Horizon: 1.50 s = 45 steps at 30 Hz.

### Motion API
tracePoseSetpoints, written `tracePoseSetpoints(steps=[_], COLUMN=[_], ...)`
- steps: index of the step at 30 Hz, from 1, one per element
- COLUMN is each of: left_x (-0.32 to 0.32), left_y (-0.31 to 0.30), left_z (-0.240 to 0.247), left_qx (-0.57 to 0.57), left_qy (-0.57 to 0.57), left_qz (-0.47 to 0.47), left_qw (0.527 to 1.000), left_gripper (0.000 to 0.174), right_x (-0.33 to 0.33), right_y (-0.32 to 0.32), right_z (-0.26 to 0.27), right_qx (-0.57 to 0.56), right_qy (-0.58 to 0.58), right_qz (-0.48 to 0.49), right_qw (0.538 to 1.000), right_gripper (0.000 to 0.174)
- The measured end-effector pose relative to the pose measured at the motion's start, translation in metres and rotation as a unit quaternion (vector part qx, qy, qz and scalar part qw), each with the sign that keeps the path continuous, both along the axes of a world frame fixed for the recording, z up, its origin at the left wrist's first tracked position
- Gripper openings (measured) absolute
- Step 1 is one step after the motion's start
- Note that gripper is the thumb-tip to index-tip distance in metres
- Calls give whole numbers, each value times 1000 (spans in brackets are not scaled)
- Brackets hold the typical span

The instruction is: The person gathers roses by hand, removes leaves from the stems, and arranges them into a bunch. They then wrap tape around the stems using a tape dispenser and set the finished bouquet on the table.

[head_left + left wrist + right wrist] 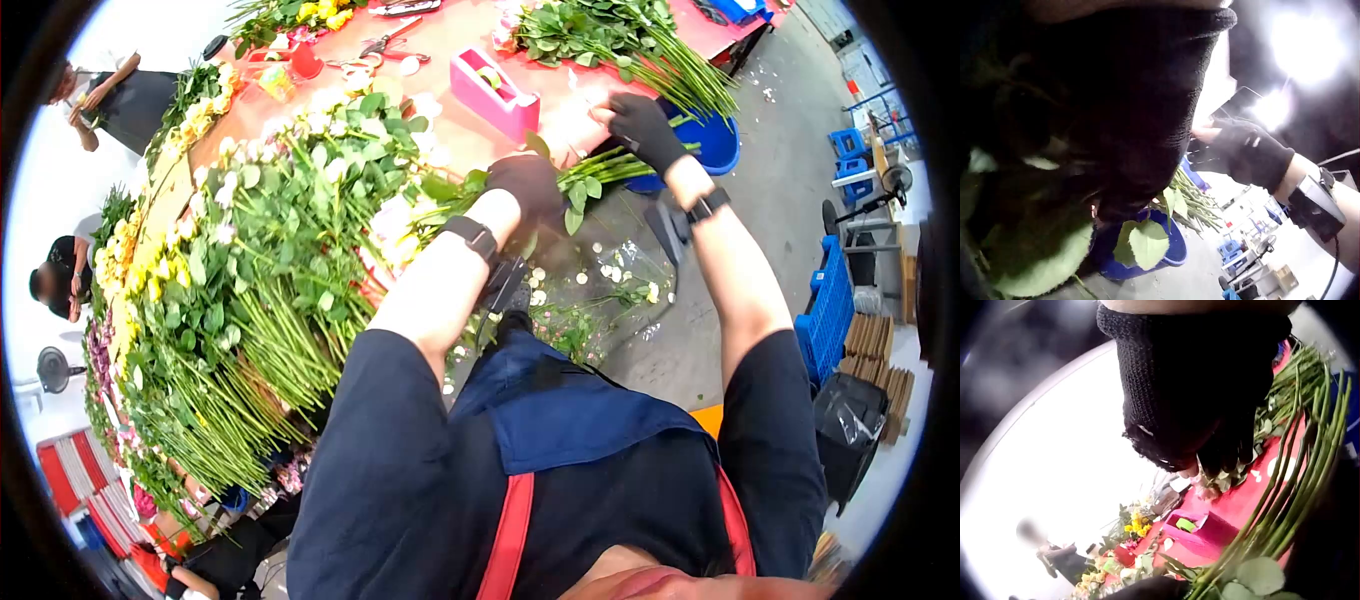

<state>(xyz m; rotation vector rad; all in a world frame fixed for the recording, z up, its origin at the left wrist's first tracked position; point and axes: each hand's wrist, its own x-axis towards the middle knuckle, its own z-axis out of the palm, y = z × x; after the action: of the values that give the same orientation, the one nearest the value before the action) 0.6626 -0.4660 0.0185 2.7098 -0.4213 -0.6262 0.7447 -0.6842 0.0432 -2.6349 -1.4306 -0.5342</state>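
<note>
My left hand (528, 188), in a black glove, grips a bunch of roses around its stems. Pale rose heads (398, 222) stick out to the left of it, and green stems (1291, 481) fan out on the other side. Above those stems hovers my right hand (648, 130), in a black glove with bare fingertips, its fingers pointing left toward the table. I cannot tell whether it pinches anything. Just left of the right hand stands a pink tape dispenser (495, 98), with a green roll (1185, 525) inside. Broad leaves (1149, 244) hang below my left hand in the left wrist view.
A large heap of roses (300, 210) covers the table's left side. Scissors (390, 45) lie on the red tabletop (440, 45) at the back. More stems (660, 55) overhang the right edge above a blue bucket (722, 145). Other people stand at left.
</note>
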Motion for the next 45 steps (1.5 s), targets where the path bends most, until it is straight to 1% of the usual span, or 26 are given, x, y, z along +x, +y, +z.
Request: tracePoseSetpoints(steps=[1, 2, 4, 5, 7, 9, 13, 14, 15, 16, 19, 22, 25, 26, 28, 31, 33, 34, 35, 37, 39, 40, 41, 42, 43, 45], left_x=[16, 24, 46, 55, 61, 66, 80, 82, 82, 80, 65, 57, 44, 40, 28, 26, 29, 33, 38, 46, 56, 60, 64, 66, 65, 63], left_y=[1, 4, 8, 9, 12, 16, 29, 33, 41, 42, 28, 10, -14, -22, -34, -46, -47, -46, -45, -40, -34, -28, -23, -18, -16, -20], left_z=[0, 10, -6, -13, -8, -16, -1, 6, -23, -3, 22, 50, 47, 55, 50, 56, 62, 64, 65, 50, 35, 29, 24, 19, 14, 6], left_qx=[-3, -23, -58, -77, -79, -115, -121, -135, -218, -292, -445, -377, -97, -59, -41, 17, 57, 73, 88, 146, 155, 169, 181, 193, 204, 218], left_qy=[40, 58, 63, 64, 73, 44, 129, 137, 112, 149, 227, 221, 77, 13, -117, -156, -140, -128, -116, -113, -135, -113, -116, -117, -118, -115], left_qz=[19, 25, 34, 39, 46, 65, 143, 157, 166, 158, 99, 225, 231, 211, 199, 198, 211, 223, 235, 242, 254, 277, 287, 297, 307, 319], left_qw=[999, 998, 996, 994, 993, 990, 974, 969, 955, 931, 860, 871, 965, 976, 972, 968, 966, 964, 961, 953, 945, 939, 933, 928, 922, 915], left_gripper=[38, 39, 40, 41, 46, 48, 42, 39, 38, 38, 41, 45, 59, 63, 60, 58, 57, 57, 57, 53, 50, 46, 45, 44, 44, 42], right_x=[57, 70, 105, 121, 141, 143, 65, 38, 18, 8, 12, 19, 48, 59, 86, 107, 108, 102, 91, 83, 89, 89, 86, 82, 70, 66], right_y=[-1, 18, 49, 65, 87, 93, 76, 65, 56, 44, 29, 22, 19, 11, 32, 43, 33, 37, 20, 17, 22, 28, 35, 31, 29, 27], right_z=[-53, -38, -63, -82, -98, -100, -16, 19, 24, -12, -38, -55, -78, -93, -57, -47, -44, -62, -73, -141, -142, -138, -135, -95, -83, -43], right_qx=[116, -27, -2, -5, -104, -11, 179, 165, 179, 264, 297, 340, 331, 338, 343, 255, 126, 226, 217, 264, 176, 216, 243, 133, 203, 185], right_qy=[48, 39, 43, 197, 223, 240, 305, 452, 487, 485, 653, 717, 556, 669, 579, 266, 270, 220, 443, 444, 336, 536, 708, 816, 819, 807], right_qz=[84, 68, 90, -23, 21, 9, 15, -49, -72, -57, -97, -33, 113, 102, 96, 262, 281, 269, 179, 158, 147, 116, 79, -31, -1, 8], right_qw=[989, 997, 995, 980, 969, 971, 935, 875, 852, 831, 690, 608, 754, 654, 734, 892, 912, 910, 852, 842, 914, 808, 659, 561, 537, 560], right_gripper=[12, 13, 22, 29, 35, 33, 28, 29, 27, 24, 24, 24, 30, 37, 40, 22, 18, 15, 19, 25, 30, 29, 29, 30, 31, 29])
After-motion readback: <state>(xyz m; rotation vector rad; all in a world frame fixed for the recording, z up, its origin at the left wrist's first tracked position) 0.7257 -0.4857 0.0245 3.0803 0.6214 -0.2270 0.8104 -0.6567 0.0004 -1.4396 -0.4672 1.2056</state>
